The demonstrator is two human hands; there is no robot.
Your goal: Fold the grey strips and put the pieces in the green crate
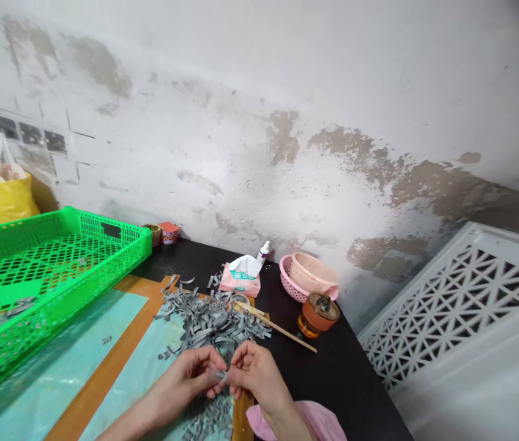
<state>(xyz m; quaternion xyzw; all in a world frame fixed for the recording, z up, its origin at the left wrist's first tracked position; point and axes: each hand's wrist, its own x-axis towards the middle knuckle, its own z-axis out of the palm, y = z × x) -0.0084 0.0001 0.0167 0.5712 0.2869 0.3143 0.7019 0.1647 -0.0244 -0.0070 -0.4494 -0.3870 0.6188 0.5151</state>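
My left hand and my right hand meet at the front of the table, fingertips pinched close together. Between them is a small grey strip, gripped at its left part by my left thumb and fingers. My right fingers close on its other end, which they partly hide. Just beyond my hands lies a heap of curved grey strips. Nearer to me, below my hands, small grey pieces are scattered on the blue-green sheet. A pink cloth lies by my right wrist.
A large green plastic crate stands at left, holding grey strips. A tissue pack, a white bottle, pink baskets and an amber jar stand toward the wall. A wooden-handled brush lies right of the heap.
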